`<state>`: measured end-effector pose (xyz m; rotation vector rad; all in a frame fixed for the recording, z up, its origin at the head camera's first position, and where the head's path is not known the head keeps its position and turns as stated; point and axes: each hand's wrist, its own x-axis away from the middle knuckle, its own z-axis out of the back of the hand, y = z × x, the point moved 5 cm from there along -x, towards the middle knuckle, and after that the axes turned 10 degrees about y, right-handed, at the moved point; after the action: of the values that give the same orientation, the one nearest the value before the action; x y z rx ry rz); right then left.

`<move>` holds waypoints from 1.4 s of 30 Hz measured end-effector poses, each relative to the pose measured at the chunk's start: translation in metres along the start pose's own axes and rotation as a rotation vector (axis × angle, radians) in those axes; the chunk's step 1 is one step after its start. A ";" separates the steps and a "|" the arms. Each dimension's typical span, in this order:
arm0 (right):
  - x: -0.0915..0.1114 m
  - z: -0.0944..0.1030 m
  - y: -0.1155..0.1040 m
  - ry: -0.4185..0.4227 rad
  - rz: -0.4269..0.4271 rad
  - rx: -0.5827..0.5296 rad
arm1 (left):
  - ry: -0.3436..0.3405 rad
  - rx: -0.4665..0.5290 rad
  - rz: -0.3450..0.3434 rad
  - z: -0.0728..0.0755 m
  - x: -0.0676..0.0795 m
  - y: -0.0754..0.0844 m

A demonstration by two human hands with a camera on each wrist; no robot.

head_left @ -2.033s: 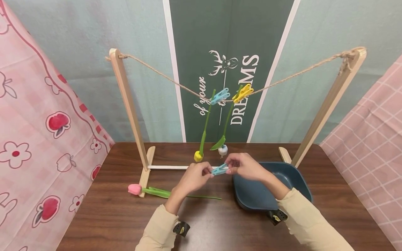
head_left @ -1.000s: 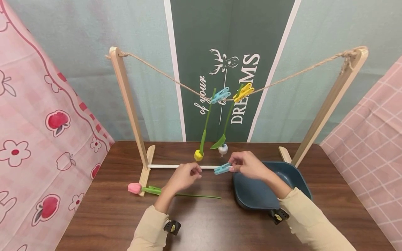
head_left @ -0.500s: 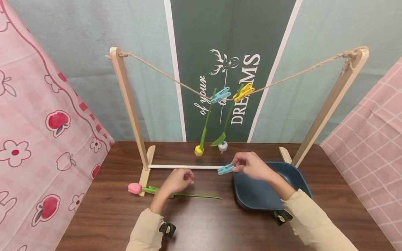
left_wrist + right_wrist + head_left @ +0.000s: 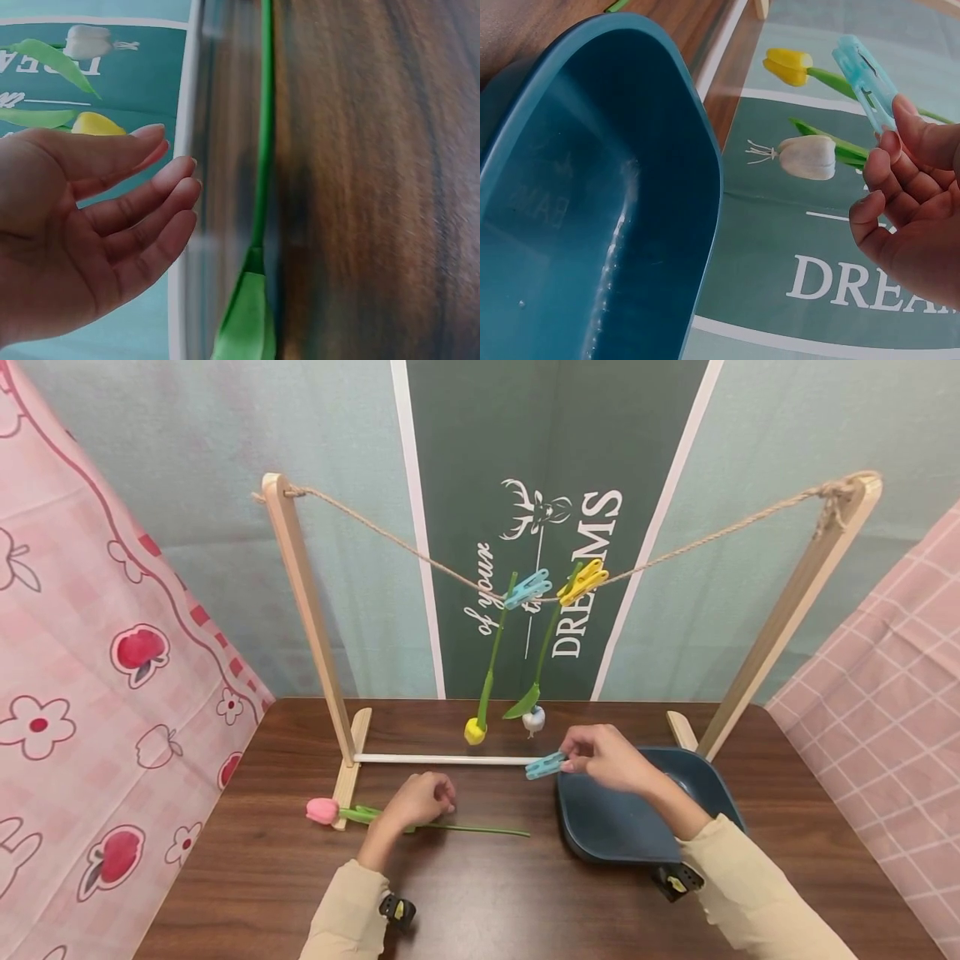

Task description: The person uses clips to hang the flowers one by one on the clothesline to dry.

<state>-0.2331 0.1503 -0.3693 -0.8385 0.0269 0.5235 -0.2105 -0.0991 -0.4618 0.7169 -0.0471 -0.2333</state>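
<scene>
My right hand (image 4: 611, 758) pinches one end of a light blue clothespin (image 4: 545, 765) between thumb and fingers, beside the left rim of the basin. In the right wrist view the clothespin (image 4: 865, 81) points up and away from the fingertips. My left hand (image 4: 420, 800) holds nothing, its fingers loosely bent, over the stem of a pink tulip (image 4: 322, 811) lying on the table. Ahead, a yellow tulip (image 4: 476, 731) hangs head down from the rope (image 4: 397, 540) by a blue clothespin (image 4: 528, 589). Next to it a white tulip (image 4: 533, 719) hangs by a yellow clothespin (image 4: 583, 582).
Two wooden posts (image 4: 309, 618) carry the rope, and a white rod (image 4: 442, 760) runs low between them. A dark blue basin (image 4: 600, 839) stands under my right forearm. Patterned pink cloths hang at both sides of the brown table (image 4: 247, 877).
My left hand has let go of the clothespin and moved left and down over the tulip stem. The right hand keeps the clothespin and has shifted slightly right.
</scene>
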 end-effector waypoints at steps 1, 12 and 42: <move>0.000 0.000 0.000 -0.002 -0.001 0.000 | -0.003 -0.006 0.005 -0.001 0.001 -0.001; 0.003 0.002 0.006 -0.010 0.002 0.003 | -0.045 -0.063 0.026 -0.008 0.006 -0.009; 0.007 0.005 0.016 -0.044 -0.029 -0.011 | -0.025 -0.134 0.012 -0.018 0.007 -0.015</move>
<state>-0.2350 0.1656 -0.3788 -0.8364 -0.0283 0.5152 -0.2043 -0.0998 -0.4852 0.5803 -0.0588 -0.2311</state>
